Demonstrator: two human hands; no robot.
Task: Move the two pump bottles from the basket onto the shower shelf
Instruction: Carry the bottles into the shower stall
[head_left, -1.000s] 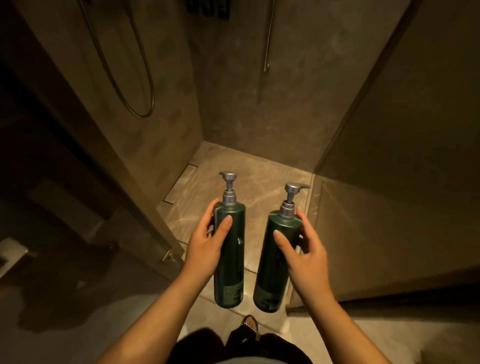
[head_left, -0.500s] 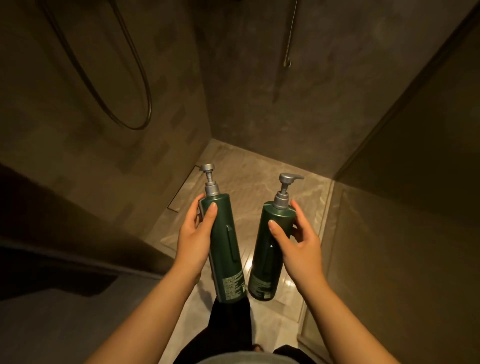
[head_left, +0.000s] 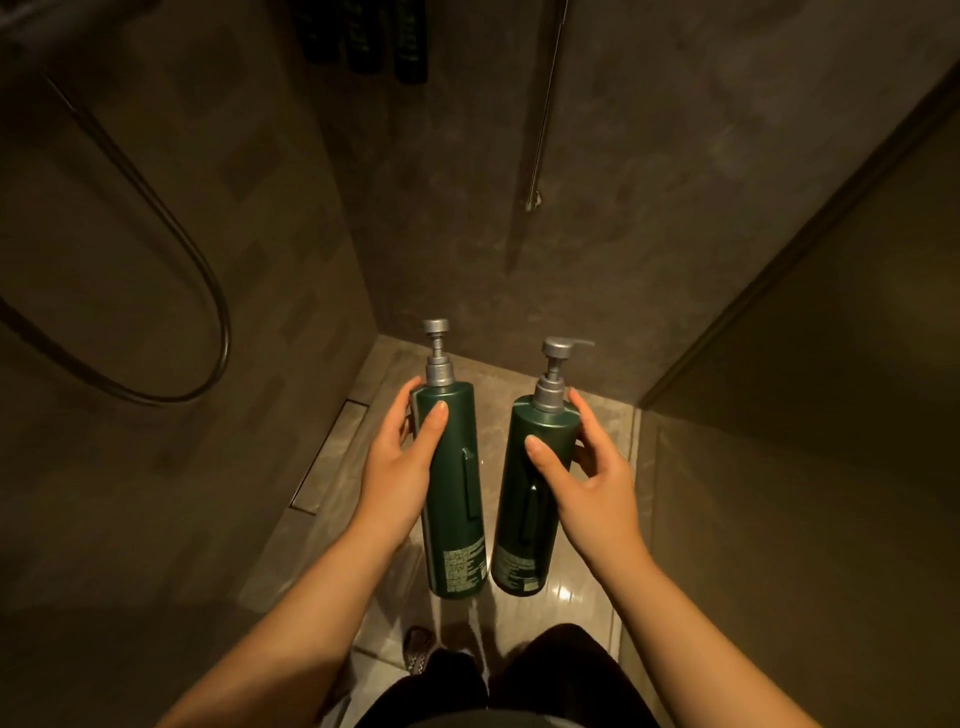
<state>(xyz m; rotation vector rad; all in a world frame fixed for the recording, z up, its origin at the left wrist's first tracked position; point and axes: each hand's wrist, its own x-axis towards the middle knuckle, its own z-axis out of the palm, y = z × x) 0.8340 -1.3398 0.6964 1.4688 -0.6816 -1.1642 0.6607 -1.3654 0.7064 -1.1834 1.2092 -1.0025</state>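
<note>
Two tall dark green pump bottles with grey pump heads hang upright in front of me, over the shower floor. My left hand (head_left: 400, 467) grips the left pump bottle (head_left: 454, 509) around its upper body. My right hand (head_left: 592, 483) grips the right pump bottle (head_left: 524, 509) the same way, its spout pointing right. The bottles are side by side, a small gap apart. At the top edge several dark bottles (head_left: 366, 49) stand in a row high on the back wall; the shelf under them is hard to make out. No basket is in view.
Brown stone walls enclose the shower on the left and back. A shower hose (head_left: 202, 291) loops down the left wall, and a metal rail (head_left: 543, 119) runs down the back wall. A glass panel (head_left: 810, 364) stands on the right. A long floor drain (head_left: 327, 452) lies at the left.
I have stepped from the doorway into the shower. Both bottles stayed in my hands and rose slightly; the row of dark bottles on the back wall came back into view at the top.
</note>
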